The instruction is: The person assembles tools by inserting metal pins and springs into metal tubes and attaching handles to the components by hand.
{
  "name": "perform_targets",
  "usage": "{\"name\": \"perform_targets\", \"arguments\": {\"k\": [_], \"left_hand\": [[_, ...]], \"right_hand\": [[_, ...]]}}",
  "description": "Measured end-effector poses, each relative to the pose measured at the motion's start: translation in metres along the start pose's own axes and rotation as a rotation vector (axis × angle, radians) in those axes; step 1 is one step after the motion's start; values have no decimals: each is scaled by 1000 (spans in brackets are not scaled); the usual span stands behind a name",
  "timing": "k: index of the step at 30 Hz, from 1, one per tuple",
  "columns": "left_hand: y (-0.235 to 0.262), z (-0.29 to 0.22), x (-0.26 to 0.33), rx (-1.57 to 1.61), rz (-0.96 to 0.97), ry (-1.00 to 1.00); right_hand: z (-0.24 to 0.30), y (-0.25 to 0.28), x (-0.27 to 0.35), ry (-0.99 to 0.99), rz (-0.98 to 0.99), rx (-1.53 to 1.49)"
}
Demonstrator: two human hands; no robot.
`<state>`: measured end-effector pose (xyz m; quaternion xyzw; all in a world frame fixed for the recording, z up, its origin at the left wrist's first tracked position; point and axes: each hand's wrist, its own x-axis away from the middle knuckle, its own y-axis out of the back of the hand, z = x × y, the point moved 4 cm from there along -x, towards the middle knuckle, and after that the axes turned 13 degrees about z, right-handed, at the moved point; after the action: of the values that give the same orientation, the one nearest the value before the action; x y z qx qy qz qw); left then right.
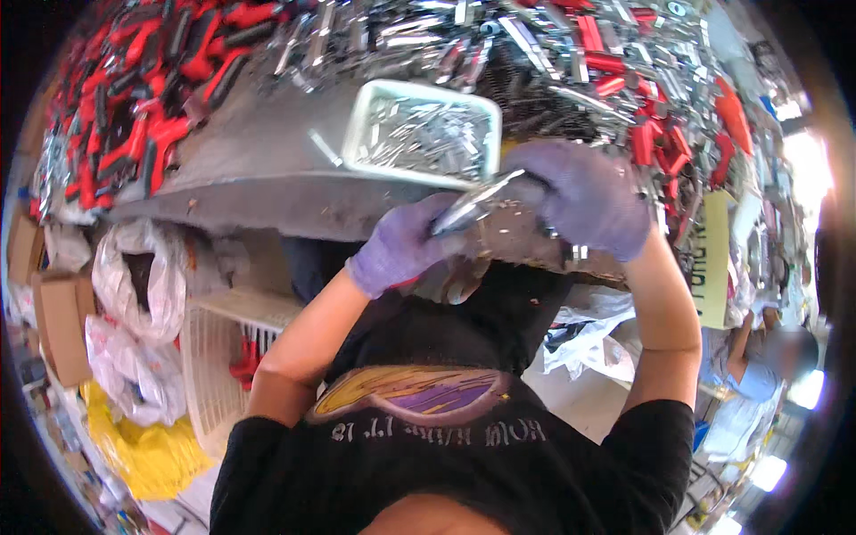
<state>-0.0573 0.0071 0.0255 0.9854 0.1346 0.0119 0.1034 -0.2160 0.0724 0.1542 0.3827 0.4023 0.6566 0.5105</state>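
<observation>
My left hand (401, 245) and my right hand (588, 201), both in purple gloves, are closed on the two ends of a shiny metal tool piece (477, 201) at the near edge of a grey worktable (259, 169). Just beyond the hands stands a white rectangular tray (357, 134) full of small silvery metal parts. Heaps of red-handled tools (152, 98) lie at the table's left, and more red-handled tools (655, 134) to the right. Bare metal pieces (428, 36) are piled along the far side.
Under the table's left stand a white plastic basket (214, 357), white plastic bags (143, 285), a yellow bag (143, 446) and a cardboard box (62, 321). Another person (758, 366) sits at the right edge, beside a yellowish board (713, 259).
</observation>
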Motion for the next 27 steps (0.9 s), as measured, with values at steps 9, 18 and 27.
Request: {"name": "perform_targets", "arguments": {"k": [9,18,27], "left_hand": [[-1,3,5,-73,-24,67],[-4,22,3,210,26,-8],[-5,23,7,280,-36,17]], "right_hand": [[-37,19,20,-33,-141,4],[-430,80,219,-1220,-363,254],[-429,89,201,-1233,-335,444]]}}
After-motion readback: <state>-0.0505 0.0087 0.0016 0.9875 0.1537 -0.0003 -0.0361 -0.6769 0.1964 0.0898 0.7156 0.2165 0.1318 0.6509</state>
